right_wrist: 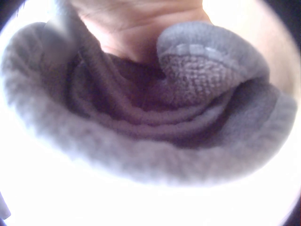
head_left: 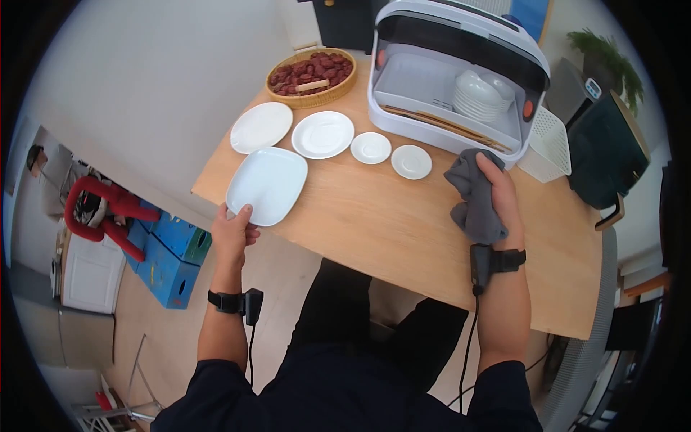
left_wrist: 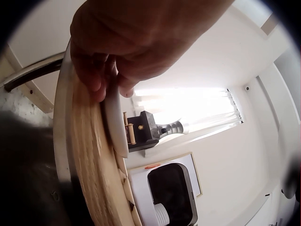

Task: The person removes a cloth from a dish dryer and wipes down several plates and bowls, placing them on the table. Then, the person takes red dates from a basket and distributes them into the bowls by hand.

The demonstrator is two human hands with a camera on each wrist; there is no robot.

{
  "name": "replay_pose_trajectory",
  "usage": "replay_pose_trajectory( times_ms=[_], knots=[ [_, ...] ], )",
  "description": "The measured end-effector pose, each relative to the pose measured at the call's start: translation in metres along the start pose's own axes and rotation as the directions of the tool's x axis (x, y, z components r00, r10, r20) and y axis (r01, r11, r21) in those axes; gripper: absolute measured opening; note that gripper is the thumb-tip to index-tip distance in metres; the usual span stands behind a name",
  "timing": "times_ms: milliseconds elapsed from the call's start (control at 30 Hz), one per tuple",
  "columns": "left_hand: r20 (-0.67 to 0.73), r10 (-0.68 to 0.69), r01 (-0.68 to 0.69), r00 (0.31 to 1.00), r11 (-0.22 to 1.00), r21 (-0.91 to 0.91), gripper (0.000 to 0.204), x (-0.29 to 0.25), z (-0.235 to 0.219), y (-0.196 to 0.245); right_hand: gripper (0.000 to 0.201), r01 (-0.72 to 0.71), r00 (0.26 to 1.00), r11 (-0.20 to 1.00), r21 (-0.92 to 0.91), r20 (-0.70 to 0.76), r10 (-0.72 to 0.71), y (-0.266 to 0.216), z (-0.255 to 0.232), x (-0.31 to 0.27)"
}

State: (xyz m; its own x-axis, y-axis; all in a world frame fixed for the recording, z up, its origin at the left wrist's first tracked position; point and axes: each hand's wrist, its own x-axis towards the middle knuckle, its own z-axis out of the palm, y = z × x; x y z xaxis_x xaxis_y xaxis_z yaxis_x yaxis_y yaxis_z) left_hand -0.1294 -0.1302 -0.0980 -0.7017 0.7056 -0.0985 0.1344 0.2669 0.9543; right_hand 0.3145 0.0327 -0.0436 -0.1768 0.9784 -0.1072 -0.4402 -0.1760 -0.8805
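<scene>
My left hand (head_left: pixel 234 227) pinches the near edge of a white square plate (head_left: pixel 268 183) at the table's left corner; in the left wrist view the fingers (left_wrist: pixel 101 66) curl over that plate's rim (left_wrist: pixel 115 122). My right hand (head_left: pixel 500 194) grips a bunched grey cloth (head_left: pixel 471 198) above the wooden table (head_left: pixel 403 230), just in front of the white dish cabinet (head_left: pixel 457 72). The grey cloth (right_wrist: pixel 155 132) fills the right wrist view.
Two round white plates (head_left: pixel 260 127) (head_left: pixel 322 134) and two small saucers (head_left: pixel 371 147) (head_left: pixel 412 161) lie in a row behind the square plate. A wicker basket of red dates (head_left: pixel 312 75) stands at the back. Stacked white bowls (head_left: pixel 482 93) sit inside the cabinet; a white mesh basket (head_left: pixel 548 147) is beside it.
</scene>
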Motion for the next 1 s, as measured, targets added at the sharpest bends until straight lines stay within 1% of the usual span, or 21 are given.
replay_pose_trajectory(
  times_ms=[33,67,100,133,167,233,267,300,333,367,433,500,567,667,733,767,833,867,933,967,1000],
  knots=[
    [0.012,0.020,-0.021,1.000,0.999,0.047,0.066,0.002,-0.001,0.000,0.027,-0.007,1.000,0.999,0.038,-0.004,0.007,-0.001,0.000,-0.002],
    [-0.105,0.110,-0.080,0.988,0.964,0.255,0.067,0.002,0.001,-0.001,0.026,0.008,1.000,0.999,0.049,-0.006,-0.008,-0.001,-0.002,-0.001],
    [-0.202,0.228,-0.117,0.952,0.886,0.449,0.068,0.001,0.003,-0.001,0.025,0.001,1.000,0.999,0.051,-0.015,0.000,-0.003,-0.004,-0.001],
    [-0.244,0.453,-0.197,0.858,0.727,0.658,0.058,-0.001,0.004,0.001,0.025,0.029,1.000,0.996,0.085,-0.013,-0.028,-0.003,-0.004,0.000],
    [-0.217,0.466,-0.227,0.858,0.723,0.653,0.058,-0.003,0.011,0.012,0.025,0.053,0.999,0.991,0.120,-0.007,-0.053,-0.002,-0.004,0.001],
    [-0.118,0.514,-0.446,0.850,0.820,0.358,0.043,-0.017,0.025,0.038,0.025,0.065,0.998,0.992,0.110,-0.021,-0.063,-0.002,-0.005,0.002],
    [-0.046,0.560,-0.529,0.828,0.805,0.268,0.029,-0.027,0.041,0.055,0.026,0.056,0.998,0.994,0.094,-0.008,-0.056,-0.002,-0.006,0.002],
    [-0.036,0.565,-0.538,0.824,0.801,0.262,0.029,-0.032,0.057,0.070,0.026,0.066,0.998,0.993,0.097,-0.018,-0.064,-0.001,-0.008,0.002],
    [0.104,0.625,-0.633,0.773,0.754,0.174,0.026,-0.035,0.073,0.086,0.027,0.057,0.998,0.995,0.087,-0.008,-0.057,0.001,-0.010,0.004],
    [0.234,0.679,-0.709,0.696,0.702,0.072,0.023,-0.038,0.091,0.102,0.028,0.049,0.999,0.996,0.078,0.002,-0.049,0.002,-0.011,0.006],
    [0.377,0.642,-0.685,0.668,0.728,-0.026,0.019,-0.049,0.133,0.141,0.028,0.056,0.998,0.995,0.084,0.007,-0.056,0.002,-0.012,0.005],
    [0.474,0.635,-0.705,0.611,0.708,-0.040,0.020,-0.044,0.177,0.168,0.029,0.063,0.998,0.994,0.091,0.010,-0.064,0.001,-0.013,0.005],
    [0.576,0.593,-0.653,0.562,0.746,-0.130,0.024,-0.033,0.221,0.188,0.029,0.057,0.998,0.995,0.087,0.019,-0.059,0.002,-0.014,0.007],
    [0.609,0.565,-0.647,0.556,0.755,-0.110,0.028,-0.023,0.277,0.217,0.029,0.061,0.998,0.994,0.087,0.023,-0.063,0.002,-0.019,0.011],
    [0.617,0.532,-0.656,0.580,0.754,-0.033,0.034,-0.010,0.317,0.228,0.030,0.061,0.998,0.992,0.108,0.019,-0.064,0.002,-0.020,0.011],
    [0.623,0.533,-0.659,0.573,0.751,-0.037,0.034,0.002,0.338,0.228,0.030,0.057,0.998,0.990,0.126,0.015,-0.060,0.001,-0.020,0.010],
    [0.566,0.571,-0.746,0.595,0.654,0.125,0.043,0.023,0.378,0.226,0.030,0.063,0.998,0.991,0.118,0.021,-0.066,-0.002,-0.021,0.009],
    [0.568,0.574,-0.749,0.590,0.653,0.117,0.043,0.026,0.391,0.230,0.031,0.063,0.997,0.992,0.106,0.035,-0.067,-0.004,-0.021,0.009],
    [0.546,0.455,-0.674,0.703,0.672,0.308,0.048,0.030,0.412,0.233,0.031,0.068,0.997,0.991,0.114,0.026,-0.071,-0.004,-0.019,0.008],
    [0.549,0.457,-0.677,0.699,0.671,0.304,0.048,0.027,0.414,0.236,0.031,0.067,0.997,0.990,0.126,0.023,-0.070,-0.003,-0.019,0.008],
    [0.564,0.435,-0.690,0.702,0.611,0.388,0.046,0.024,0.416,0.240,0.031,0.070,0.997,0.990,0.125,0.018,-0.073,-0.004,-0.018,0.007]
  ],
)
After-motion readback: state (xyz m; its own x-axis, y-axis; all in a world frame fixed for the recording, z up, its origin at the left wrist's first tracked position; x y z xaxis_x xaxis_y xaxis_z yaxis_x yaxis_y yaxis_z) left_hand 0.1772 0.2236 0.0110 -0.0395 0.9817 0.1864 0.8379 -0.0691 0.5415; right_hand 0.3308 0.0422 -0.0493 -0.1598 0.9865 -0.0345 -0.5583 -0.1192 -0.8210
